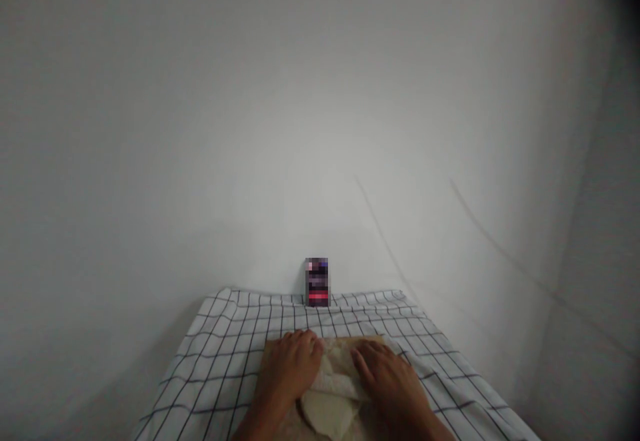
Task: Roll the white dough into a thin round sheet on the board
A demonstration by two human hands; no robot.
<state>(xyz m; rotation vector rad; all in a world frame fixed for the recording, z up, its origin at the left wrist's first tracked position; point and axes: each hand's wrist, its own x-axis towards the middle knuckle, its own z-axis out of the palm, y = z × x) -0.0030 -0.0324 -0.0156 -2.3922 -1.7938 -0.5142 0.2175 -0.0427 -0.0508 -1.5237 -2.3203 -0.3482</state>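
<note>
Rests left hand [297, 361] and right hand [385, 371] on one creased beige sheet [341, 385]; cannot tell either grip's state. Faces one white, black-checked, cloth-covered counter [213, 358], pale wall [280, 134].

My cloth [220, 361]: white, dark grid lines. Board [373, 340] before me: tan. Sheet [329, 416] I see: pale cream. Phone [318, 282]: dark, red band low down. Wall [300, 128]: greyish white.

The white, black-checked cloth [215, 373] offers passage outside both hands [296, 360]; a dark, upright rectangular object [318, 282] and pale wall [320, 128] block the far end.
</note>
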